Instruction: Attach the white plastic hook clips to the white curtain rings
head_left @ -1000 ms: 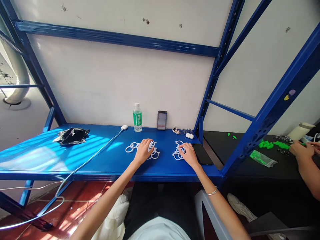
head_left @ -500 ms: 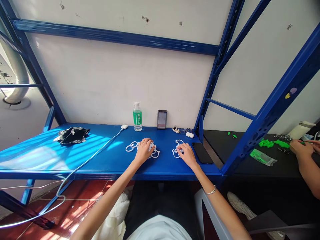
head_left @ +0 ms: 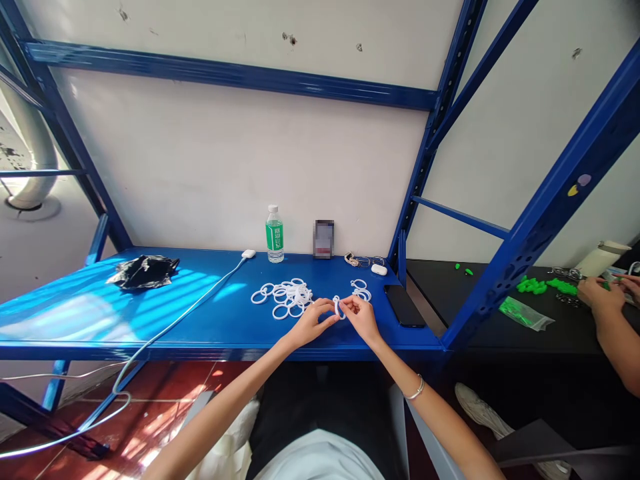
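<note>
Pinching one white plastic ring (head_left: pixel 339 307) with the left hand (head_left: pixel 311 321) and the right hand (head_left: pixel 361 316) at once, with thumb and forefinger tips of each closed on its rim from opposite sides and the other fingers loosely curled behind. Holding it just above the front part of the blue shelf board (head_left: pixel 165 313), seen nearly edge-on, midway between the two hands. Wearing a thin bracelet (head_left: pixel 416 388) on the right wrist.

Just behind and left of the left hand: a loose pile of white rings (head_left: pixel 287 295), overlapping and flat on the board. Just behind the right hand: a smaller cluster of rings (head_left: pixel 361 289), clear of the fingers. Right of that, near the board's edge: a black phone (head_left: pixel 403 307) lying flat.

Along the wall: a water bottle (head_left: pixel 275 233) with a green label, upright; beside it a small propped-up screen (head_left: pixel 324 239), blurred; then a pair of glasses (head_left: pixel 365 261) and a white earbud case (head_left: pixel 379 269). Further left: a white charger (head_left: pixel 249 253) with its cable (head_left: pixel 175 321) trailing off the front edge, and a crumpled black bag (head_left: pixel 144 270).

At the far right, on a black surface (head_left: pixel 550 337): a co-worker's hand (head_left: pixel 597 295), near green plastic pieces (head_left: pixel 533 287) and a clear bag (head_left: pixel 525 315) of more.
</note>
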`<action>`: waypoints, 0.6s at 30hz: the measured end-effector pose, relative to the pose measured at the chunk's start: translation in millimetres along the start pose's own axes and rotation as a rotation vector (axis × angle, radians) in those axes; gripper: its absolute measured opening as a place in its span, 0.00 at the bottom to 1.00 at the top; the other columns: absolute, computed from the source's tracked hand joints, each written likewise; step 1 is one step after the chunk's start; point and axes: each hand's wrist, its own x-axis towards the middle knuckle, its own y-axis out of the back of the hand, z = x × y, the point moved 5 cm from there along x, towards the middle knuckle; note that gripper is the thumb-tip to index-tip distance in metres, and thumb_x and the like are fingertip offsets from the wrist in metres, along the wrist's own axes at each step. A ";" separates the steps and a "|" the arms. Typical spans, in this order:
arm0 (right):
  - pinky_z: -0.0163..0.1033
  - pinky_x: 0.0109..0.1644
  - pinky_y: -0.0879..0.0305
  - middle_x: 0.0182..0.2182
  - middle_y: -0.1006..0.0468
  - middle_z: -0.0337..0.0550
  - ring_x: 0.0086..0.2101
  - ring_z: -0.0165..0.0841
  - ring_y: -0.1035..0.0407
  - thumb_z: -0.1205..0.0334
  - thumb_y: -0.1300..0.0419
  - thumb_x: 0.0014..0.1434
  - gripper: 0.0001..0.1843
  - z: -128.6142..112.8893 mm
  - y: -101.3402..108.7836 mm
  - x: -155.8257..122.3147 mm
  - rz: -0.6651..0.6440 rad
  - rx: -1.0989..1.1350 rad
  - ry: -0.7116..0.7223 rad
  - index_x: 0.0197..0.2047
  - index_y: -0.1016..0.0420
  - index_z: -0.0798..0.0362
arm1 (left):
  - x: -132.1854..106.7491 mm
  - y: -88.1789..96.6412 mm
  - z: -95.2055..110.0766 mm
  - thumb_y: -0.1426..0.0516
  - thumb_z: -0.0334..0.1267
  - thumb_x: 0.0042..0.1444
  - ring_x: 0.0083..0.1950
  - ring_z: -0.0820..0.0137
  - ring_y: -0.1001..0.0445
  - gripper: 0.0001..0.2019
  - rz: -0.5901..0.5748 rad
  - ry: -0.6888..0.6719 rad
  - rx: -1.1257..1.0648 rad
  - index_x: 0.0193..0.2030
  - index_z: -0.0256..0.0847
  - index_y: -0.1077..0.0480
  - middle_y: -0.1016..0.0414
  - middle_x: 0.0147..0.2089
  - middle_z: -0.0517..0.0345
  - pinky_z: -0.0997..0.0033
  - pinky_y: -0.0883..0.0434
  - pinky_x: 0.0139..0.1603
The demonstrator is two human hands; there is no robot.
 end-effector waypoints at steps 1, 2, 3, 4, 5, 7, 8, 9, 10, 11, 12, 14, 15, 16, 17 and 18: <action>0.37 0.27 0.45 0.22 0.30 0.41 0.23 0.32 0.39 0.47 0.40 0.57 0.15 1.4 -0.5 -0.3 0.001 0.028 -0.012 0.31 0.26 0.51 | 0.6 -0.1 1.0 0.48 0.47 0.62 0.46 0.64 0.29 0.14 -0.007 0.028 -0.055 0.41 0.40 0.27 0.26 0.45 0.50 0.66 0.30 0.46; 0.37 0.27 0.44 0.22 0.30 0.41 0.23 0.32 0.38 0.47 0.40 0.56 0.16 2.9 -0.6 -0.4 0.002 0.059 -0.028 0.31 0.27 0.51 | 1.4 0.6 1.2 0.49 0.48 0.62 0.45 0.64 0.28 0.15 -0.011 0.057 -0.107 0.41 0.40 0.27 0.26 0.44 0.50 0.67 0.30 0.44; 0.37 0.27 0.43 0.22 0.30 0.40 0.23 0.32 0.38 0.46 0.39 0.55 0.16 4.1 -0.7 -0.4 0.001 0.091 -0.046 0.30 0.28 0.52 | 2.2 1.9 0.2 0.49 0.49 0.62 0.44 0.64 0.28 0.16 -0.010 0.090 -0.155 0.40 0.40 0.27 0.25 0.43 0.51 0.68 0.30 0.43; 0.37 0.27 0.43 0.22 0.30 0.39 0.24 0.32 0.37 0.46 0.38 0.55 0.16 4.9 -0.9 -0.5 -0.004 0.125 -0.063 0.30 0.29 0.52 | 2.8 3.4 -2.1 0.49 0.50 0.61 0.44 0.64 0.27 0.17 -0.005 0.127 -0.201 0.40 0.39 0.27 0.25 0.42 0.51 0.68 0.30 0.42; 0.36 0.27 0.42 0.21 0.31 0.39 0.24 0.31 0.37 0.46 0.38 0.54 0.17 5.1 -1.6 -0.6 -0.016 0.158 -0.080 0.30 0.30 0.52 | 3.3 4.8 -5.6 0.49 0.51 0.61 0.43 0.64 0.27 0.18 0.002 0.164 -0.246 0.39 0.39 0.27 0.24 0.41 0.51 0.68 0.29 0.42; 0.35 0.27 0.42 0.20 0.31 0.37 0.23 0.30 0.37 0.46 0.37 0.53 0.17 4.0 -4.0 -1.0 -0.055 0.216 -0.109 0.31 0.31 0.52 | 3.5 6.4 -14.8 0.49 0.53 0.60 0.41 0.65 0.26 0.20 0.016 0.230 -0.333 0.38 0.37 0.27 0.24 0.38 0.51 0.68 0.29 0.42; 0.35 0.27 0.42 0.20 0.32 0.37 0.23 0.29 0.37 0.45 0.37 0.53 0.18 3.1 -5.6 -1.3 -0.080 0.244 -0.122 0.31 0.31 0.52 | 3.3 6.3 -19.7 0.49 0.54 0.59 0.39 0.65 0.25 0.21 0.019 0.255 -0.373 0.37 0.37 0.27 0.24 0.36 0.52 0.67 0.29 0.42; 0.34 0.26 0.43 0.20 0.32 0.36 0.22 0.29 0.38 0.45 0.37 0.53 0.18 2.2 -7.2 -1.6 -0.103 0.274 -0.136 0.31 0.31 0.52 | 3.0 5.6 -24.2 0.49 0.55 0.59 0.36 0.66 0.25 0.22 0.017 0.276 -0.410 0.37 0.37 0.28 0.24 0.33 0.53 0.67 0.28 0.41; 0.34 0.25 0.43 0.20 0.32 0.36 0.22 0.28 0.38 0.44 0.38 0.53 0.19 1.5 -8.5 -1.8 -0.120 0.310 -0.153 0.31 0.30 0.53 | 2.6 4.5 -28.0 0.48 0.56 0.58 0.35 0.67 0.25 0.22 0.011 0.294 -0.443 0.37 0.37 0.28 0.24 0.32 0.54 0.67 0.28 0.41; 0.34 0.25 0.44 0.20 0.31 0.37 0.22 0.28 0.39 0.44 0.38 0.53 0.19 1.2 -9.5 -1.8 -0.132 0.351 -0.171 0.32 0.30 0.53 | 2.0 2.8 -30.9 0.48 0.57 0.57 0.34 0.67 0.25 0.23 0.000 0.310 -0.471 0.36 0.37 0.28 0.24 0.30 0.54 0.67 0.28 0.40; 0.33 0.25 0.45 0.20 0.31 0.36 0.21 0.27 0.39 0.43 0.38 0.53 0.19 1.0 -10.2 -1.9 -0.141 0.397 -0.187 0.34 0.30 0.53 | 1.5 0.9 -33.0 0.47 0.58 0.57 0.33 0.67 0.25 0.23 -0.016 0.325 -0.494 0.36 0.36 0.28 0.24 0.29 0.55 0.67 0.28 0.40; 0.33 0.25 0.46 0.21 0.32 0.35 0.21 0.26 0.41 0.44 0.38 0.54 0.20 0.5 -11.9 -2.2 -0.170 0.475 -0.213 0.41 0.29 0.52 | 0.4 -4.0 -34.5 0.47 0.58 0.56 0.31 0.68 0.25 0.23 -0.065 0.345 -0.522 0.35 0.36 0.28 0.24 0.28 0.55 0.69 0.28 0.38; 0.33 0.25 0.46 0.21 0.32 0.34 0.21 0.26 0.41 0.45 0.38 0.55 0.20 0.0 -13.4 -2.6 -0.200 0.491 -0.220 0.43 0.29 0.51 | 0.0 -6.5 -34.3 0.46 0.58 0.55 0.31 0.69 0.25 0.23 -0.094 0.349 -0.528 0.34 0.36 0.28 0.24 0.27 0.55 0.69 0.29 0.38; 0.33 0.26 0.46 0.21 0.33 0.34 0.21 0.26 0.41 0.45 0.39 0.55 0.20 -0.7 -15.0 -3.3 -0.233 0.491 -0.221 0.44 0.29 0.51 | -0.3 -9.0 -33.7 0.46 0.58 0.55 0.30 0.69 0.26 0.23 -0.123 0.350 -0.531 0.34 0.36 0.28 0.24 0.27 0.55 0.70 0.29 0.37; 0.33 0.26 0.47 0.21 0.33 0.35 0.22 0.26 0.41 0.45 0.39 0.55 0.20 -1.3 -16.6 -4.0 -0.263 0.478 -0.219 0.43 0.27 0.52 | -0.6 -11.3 -32.9 0.46 0.58 0.55 0.29 0.69 0.26 0.24 -0.148 0.348 -0.532 0.33 0.36 0.28 0.25 0.26 0.55 0.70 0.29 0.36; 0.33 0.26 0.47 0.21 0.33 0.35 0.22 0.27 0.41 0.44 0.38 0.55 0.20 -1.5 -18.0 -4.6 -0.283 0.464 -0.217 0.40 0.26 0.53 | -0.7 -13.0 -32.0 0.46 0.59 0.55 0.29 0.69 0.26 0.24 -0.165 0.345 -0.530 0.32 0.36 0.28 0.25 0.26 0.55 0.70 0.29 0.36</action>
